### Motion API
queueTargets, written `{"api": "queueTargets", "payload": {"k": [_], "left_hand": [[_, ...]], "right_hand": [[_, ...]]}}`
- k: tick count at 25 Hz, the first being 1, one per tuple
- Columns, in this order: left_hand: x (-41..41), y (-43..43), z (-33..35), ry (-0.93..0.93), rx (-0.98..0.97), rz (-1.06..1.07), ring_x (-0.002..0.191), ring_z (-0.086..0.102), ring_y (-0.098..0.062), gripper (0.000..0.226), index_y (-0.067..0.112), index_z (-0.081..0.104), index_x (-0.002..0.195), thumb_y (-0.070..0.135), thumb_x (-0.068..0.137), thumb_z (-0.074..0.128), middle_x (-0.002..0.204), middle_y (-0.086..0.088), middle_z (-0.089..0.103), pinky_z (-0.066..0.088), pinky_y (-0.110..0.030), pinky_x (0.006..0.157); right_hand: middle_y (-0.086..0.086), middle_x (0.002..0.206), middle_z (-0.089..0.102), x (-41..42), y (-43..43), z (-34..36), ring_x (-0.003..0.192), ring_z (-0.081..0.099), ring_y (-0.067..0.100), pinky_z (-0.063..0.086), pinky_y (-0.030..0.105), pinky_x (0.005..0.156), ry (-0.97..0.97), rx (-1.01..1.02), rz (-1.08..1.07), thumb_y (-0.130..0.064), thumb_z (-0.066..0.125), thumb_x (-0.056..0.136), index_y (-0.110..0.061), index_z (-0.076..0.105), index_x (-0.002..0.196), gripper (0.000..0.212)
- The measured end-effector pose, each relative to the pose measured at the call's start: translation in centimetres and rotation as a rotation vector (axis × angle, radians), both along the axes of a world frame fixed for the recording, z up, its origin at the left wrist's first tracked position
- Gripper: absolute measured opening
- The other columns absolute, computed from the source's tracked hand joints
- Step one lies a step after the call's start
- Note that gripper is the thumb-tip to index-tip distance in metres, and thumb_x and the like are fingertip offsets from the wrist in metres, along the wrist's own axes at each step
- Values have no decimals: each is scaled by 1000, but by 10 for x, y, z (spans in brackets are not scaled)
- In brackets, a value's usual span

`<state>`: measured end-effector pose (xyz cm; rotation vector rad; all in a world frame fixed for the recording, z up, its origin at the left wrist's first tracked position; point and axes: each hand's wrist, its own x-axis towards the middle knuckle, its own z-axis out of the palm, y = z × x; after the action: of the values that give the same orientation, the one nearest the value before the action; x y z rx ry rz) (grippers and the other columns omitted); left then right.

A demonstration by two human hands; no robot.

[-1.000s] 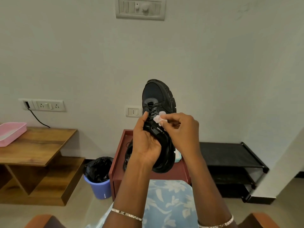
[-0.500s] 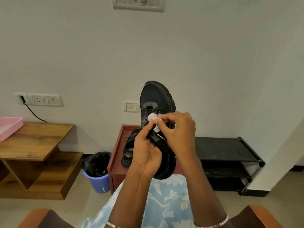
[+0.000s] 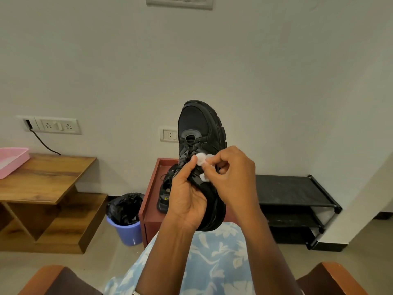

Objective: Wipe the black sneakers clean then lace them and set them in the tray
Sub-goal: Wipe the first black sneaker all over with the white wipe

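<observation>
Sneaker (image 3: 197,124) under inspection is held in the air before the person. Its long axis is near upright, with the toe toward the ceiling, the heel down over the lap and the upper facing the camera. The left hand (image 3: 187,196) grips it from the left at midfoot, fingers curled round the upper. The right hand (image 3: 231,177) comes in from the right, its fingertips pinching a white wipe (image 3: 202,159) against the lace area. The toe cap lies above those fingers and the collar below. Any further stroke would, in this inspector's judgement, run along that axis, the right hand working and the left steadying. The wiping step appears to be in hand. How far the laces are threaded cannot be told.

A second sneaker (image 3: 164,196) lies on a reddish-brown low table (image 3: 148,201) behind the hands, partly hidden. The pink tray (image 3: 12,160) sits on a wooden table (image 3: 49,177) at far left, well apart from both shoes. A blue bin (image 3: 129,231) stands on the floor between the tables, and a black shoe rack (image 3: 287,188) stands to the right.
</observation>
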<state>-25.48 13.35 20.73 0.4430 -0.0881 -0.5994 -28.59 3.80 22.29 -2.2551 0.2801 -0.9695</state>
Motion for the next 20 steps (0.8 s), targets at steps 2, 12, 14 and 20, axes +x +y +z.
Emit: {"api": "queueTargets", "payload": {"k": [2, 12, 14, 20], "left_hand": [[5, 3, -2, 8, 8, -23, 90, 75, -30, 34, 3, 81, 86, 21, 98, 53, 103, -20, 74, 59, -42, 86], [8, 7, 3, 87, 5, -33, 95, 73, -36, 25, -3, 78, 96, 11, 94, 57, 110, -26, 71, 60, -48, 85], [15, 12, 1, 106, 7, 8, 105, 69, -39, 27, -3, 72, 111, 13, 94, 59, 115, -27, 69, 53, -52, 97], [16, 15, 7, 136, -38, 22, 115, 65, -40, 29, -3, 64, 118, 13, 95, 57, 122, -28, 66, 52, -53, 97]], "right_hand": [[-13, 83, 68, -18, 2, 1, 70, 64, 1, 51, 11, 65, 179, 34, 129, -25, 81, 81, -24, 76, 85, 6], [-10, 99, 70, -5, -8, 0, 85, 65, 0, 53, 11, 74, -36, 64, 103, -10, 72, 88, -25, 79, 100, 20], [-11, 99, 71, -20, -8, -1, 86, 65, 0, 53, 10, 72, 129, 83, 232, -8, 76, 84, -25, 79, 102, 25], [-8, 101, 71, -10, -11, 13, 88, 66, 1, 55, 13, 77, 28, 25, 223, -14, 82, 79, -23, 80, 102, 24]]}}
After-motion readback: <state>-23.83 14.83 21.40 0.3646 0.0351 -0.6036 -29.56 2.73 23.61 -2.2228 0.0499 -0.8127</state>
